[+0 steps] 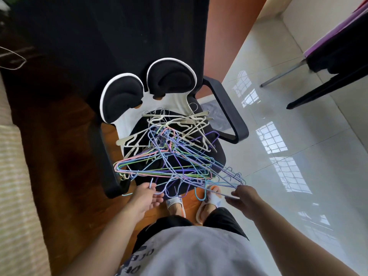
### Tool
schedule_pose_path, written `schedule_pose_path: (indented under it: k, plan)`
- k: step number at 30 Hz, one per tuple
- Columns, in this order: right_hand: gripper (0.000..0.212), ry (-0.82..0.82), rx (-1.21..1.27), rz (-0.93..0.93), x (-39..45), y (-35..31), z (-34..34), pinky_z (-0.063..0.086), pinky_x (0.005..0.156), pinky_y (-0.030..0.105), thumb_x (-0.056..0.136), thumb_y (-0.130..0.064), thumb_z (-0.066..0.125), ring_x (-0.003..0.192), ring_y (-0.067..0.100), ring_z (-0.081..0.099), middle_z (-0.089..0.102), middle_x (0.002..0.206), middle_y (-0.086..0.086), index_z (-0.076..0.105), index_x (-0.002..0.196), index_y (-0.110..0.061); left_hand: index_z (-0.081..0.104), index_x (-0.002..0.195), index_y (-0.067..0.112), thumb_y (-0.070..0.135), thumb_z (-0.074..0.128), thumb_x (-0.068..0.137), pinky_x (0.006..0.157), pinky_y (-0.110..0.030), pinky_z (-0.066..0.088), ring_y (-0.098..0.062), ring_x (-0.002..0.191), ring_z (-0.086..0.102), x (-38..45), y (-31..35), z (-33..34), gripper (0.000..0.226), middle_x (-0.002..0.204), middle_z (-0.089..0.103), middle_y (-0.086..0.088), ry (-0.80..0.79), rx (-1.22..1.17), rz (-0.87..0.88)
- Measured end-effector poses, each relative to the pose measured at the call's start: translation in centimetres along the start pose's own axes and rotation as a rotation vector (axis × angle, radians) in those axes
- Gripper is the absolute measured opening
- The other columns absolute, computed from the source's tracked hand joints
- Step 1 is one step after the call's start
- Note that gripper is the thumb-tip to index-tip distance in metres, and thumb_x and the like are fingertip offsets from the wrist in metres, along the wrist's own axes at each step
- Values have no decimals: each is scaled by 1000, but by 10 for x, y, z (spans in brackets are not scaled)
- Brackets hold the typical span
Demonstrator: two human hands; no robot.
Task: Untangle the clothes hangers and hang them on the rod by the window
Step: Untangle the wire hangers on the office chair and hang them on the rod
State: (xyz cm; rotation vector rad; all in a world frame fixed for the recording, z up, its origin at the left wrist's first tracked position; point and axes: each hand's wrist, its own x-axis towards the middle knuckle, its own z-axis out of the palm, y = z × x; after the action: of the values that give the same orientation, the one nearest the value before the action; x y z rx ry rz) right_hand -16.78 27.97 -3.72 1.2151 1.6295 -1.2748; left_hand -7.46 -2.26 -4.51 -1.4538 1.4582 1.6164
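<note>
One black office chair (pixel 223 156) with two black armrests and a two-part backrest is standing on the floor, carrying on its seat one tangled heap of coloured wire hangers (pixel 171 162) and cream plastic hangers (pixel 179 120), too knotted to count. Two hands are working its near edge, well apart: the left hand (pixel 146 198) is pinching a blue wire hook, while the right hand (pixel 246 198) is gripping a pale blue hanger bar above two white slippers (pixel 211 204).
</note>
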Motion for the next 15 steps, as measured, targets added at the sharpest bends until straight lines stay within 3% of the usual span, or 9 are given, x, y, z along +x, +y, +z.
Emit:
schedule_pose_path:
  k: [4,7,10,12,15]
  plan:
    - [50,114,195,94,40,2,7,53,97,47,94,-6,52,103,33,51,46,96,10,42,143,-2,53,124,6,3,37,105,56,-27,50,-22,62,64,30,-12,12,25,80,71,-15,2,78,-38]
    - [56,214,414,226,71,2,6,46,106,54,94,-30,53,125,39,47,40,129,16,38,145,-12,55,121,7,3,37,105,58,-27,51,-22,62,66,51,-23,17,25,81,71,-15,32,106,-64]
    - [72,153,565,291,106,8,2,36,112,60,96,-50,51,144,45,31,24,160,17,25,155,-17,57,119,8,3,37,106,58,-28,52,-23,63,66,64,-30,19,24,83,72,-17,55,118,-72]
    - [68,66,584,285,122,12,2,37,110,61,98,-52,48,141,47,36,30,157,19,31,153,-16,57,117,8,4,36,107,61,-29,51,-24,65,66,65,-34,18,24,86,72,-19,55,123,-69]
    - [46,-26,543,219,129,13,11,46,103,57,101,-48,47,121,41,56,55,130,16,48,135,-17,59,118,7,1,38,105,62,-30,52,-25,66,68,69,-36,16,25,91,73,-22,86,109,-53]
